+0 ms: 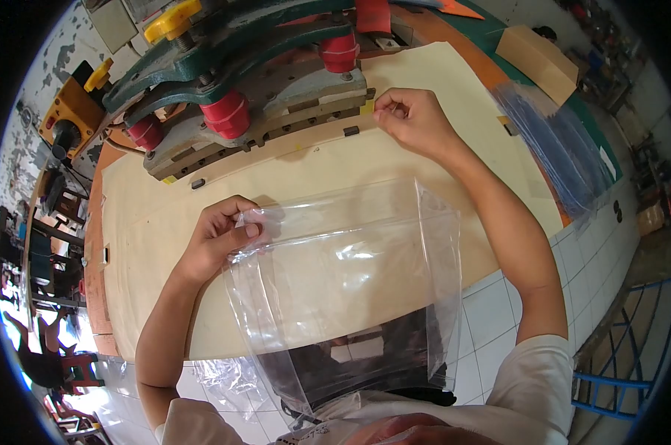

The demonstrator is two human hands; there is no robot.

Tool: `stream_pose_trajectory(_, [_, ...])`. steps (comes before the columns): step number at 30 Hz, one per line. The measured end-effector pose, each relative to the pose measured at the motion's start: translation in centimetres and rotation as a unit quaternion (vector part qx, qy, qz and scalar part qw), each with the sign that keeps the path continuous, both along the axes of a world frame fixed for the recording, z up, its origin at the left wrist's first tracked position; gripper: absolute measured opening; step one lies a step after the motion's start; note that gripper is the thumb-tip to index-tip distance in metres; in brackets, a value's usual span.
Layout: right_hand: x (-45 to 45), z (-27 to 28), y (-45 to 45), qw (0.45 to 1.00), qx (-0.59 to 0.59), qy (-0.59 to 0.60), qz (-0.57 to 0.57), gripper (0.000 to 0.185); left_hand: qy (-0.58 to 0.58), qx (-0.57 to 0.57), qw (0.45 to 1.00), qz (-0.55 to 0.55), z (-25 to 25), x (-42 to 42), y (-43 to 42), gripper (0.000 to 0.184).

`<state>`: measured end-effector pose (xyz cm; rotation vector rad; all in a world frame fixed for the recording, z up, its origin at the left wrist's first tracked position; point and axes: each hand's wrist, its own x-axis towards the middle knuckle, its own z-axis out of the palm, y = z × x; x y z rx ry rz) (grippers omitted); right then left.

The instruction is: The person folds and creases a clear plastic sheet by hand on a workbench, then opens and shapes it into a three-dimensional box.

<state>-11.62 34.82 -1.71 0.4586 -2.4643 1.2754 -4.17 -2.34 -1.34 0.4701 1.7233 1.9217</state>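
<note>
My left hand (220, 233) is closed, thumb over fingers, on the upper left corner of a clear plastic bag (350, 259). The bag is see-through, with creased side folds, and hangs over the table's near edge toward my lap. Close to the right end of the press's metal bar (276, 122), my right hand (413, 119) is raised with its fingers curled into a pinch. Whatever those fingertips hold, if anything, is too small to make out. A yellow piece (367, 107) on the bar's end is just left of them. Two small dark blocks (351, 131) lie before the bar.
A green press frame (239, 55) with red mounts and yellow knobs spans the back. Cream sheeting (150, 245) covers the table. Stacked clear blue-tinted plastic (554, 148) and a cardboard box (537, 63) are at right. An orange control box (70, 119) stands left.
</note>
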Motion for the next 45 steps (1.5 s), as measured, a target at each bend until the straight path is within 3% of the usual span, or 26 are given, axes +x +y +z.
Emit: stream_pose_trajectory(45, [0.19, 0.28, -0.27, 0.999, 0.017, 0.031, -0.016, 0.013, 0.003, 0.004, 1.0, -0.016, -0.17, -0.15, -0.19, 0.018])
